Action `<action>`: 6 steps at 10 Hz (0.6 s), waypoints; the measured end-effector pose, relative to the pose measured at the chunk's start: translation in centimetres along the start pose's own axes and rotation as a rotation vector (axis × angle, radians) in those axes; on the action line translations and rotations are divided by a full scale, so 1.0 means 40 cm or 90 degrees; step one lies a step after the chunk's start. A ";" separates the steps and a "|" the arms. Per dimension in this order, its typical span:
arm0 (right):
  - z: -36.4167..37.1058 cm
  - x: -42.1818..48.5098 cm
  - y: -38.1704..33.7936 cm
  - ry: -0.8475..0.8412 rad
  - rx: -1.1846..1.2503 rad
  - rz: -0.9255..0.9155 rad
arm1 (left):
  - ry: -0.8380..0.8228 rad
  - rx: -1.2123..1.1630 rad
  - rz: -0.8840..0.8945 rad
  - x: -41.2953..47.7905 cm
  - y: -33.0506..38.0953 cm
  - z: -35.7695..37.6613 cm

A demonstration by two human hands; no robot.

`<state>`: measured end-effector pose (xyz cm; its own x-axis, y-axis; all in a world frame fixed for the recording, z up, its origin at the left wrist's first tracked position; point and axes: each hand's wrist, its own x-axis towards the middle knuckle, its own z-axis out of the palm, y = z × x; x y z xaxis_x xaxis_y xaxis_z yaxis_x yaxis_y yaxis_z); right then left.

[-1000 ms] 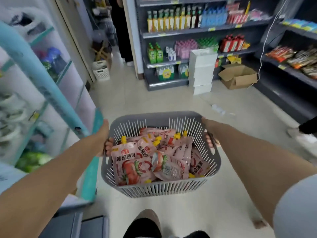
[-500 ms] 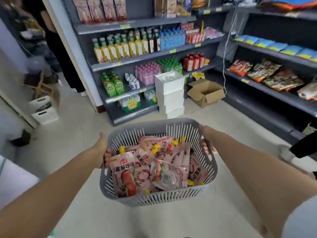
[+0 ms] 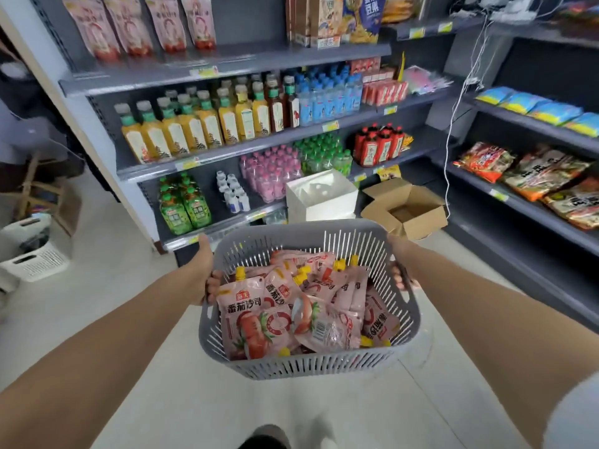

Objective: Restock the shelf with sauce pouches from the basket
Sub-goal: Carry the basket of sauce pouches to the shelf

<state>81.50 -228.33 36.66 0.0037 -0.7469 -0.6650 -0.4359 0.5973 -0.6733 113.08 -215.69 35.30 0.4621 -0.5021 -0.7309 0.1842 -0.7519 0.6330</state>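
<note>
The left hand [image 3: 202,270] was closed around the left rim of the basket [image 3: 311,367]. Inside lay the sauce pouches [image 3: 256,322], heaped; probably soft, slick and squashy, best pinched near the stiff yellow spout. The right hand [image 3: 400,264] clasped the right rim. The shelf [image 3: 227,64] stood ahead.

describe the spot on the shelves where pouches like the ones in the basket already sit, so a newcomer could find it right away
Start at the tall grey shelf unit straight ahead and go to its top visible shelf, left end. Four pink sauce pouches stand upright in a row there, above the yellow juice bottles. They are the only pink pouches with red fruit art; boxes fill the right end.
</note>
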 end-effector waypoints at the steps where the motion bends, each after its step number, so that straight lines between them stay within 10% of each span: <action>1: -0.028 0.137 -0.151 0.006 -0.006 0.009 | 0.005 -0.011 -0.011 0.101 0.163 0.045; 6: -0.074 0.765 -0.713 0.091 0.029 0.021 | -0.015 -0.001 0.008 0.633 0.815 0.215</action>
<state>91.37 -269.09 36.48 -0.1397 -0.7582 -0.6368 -0.3928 0.6328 -0.6673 123.30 -256.59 35.23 0.4440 -0.5211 -0.7289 0.1798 -0.7451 0.6422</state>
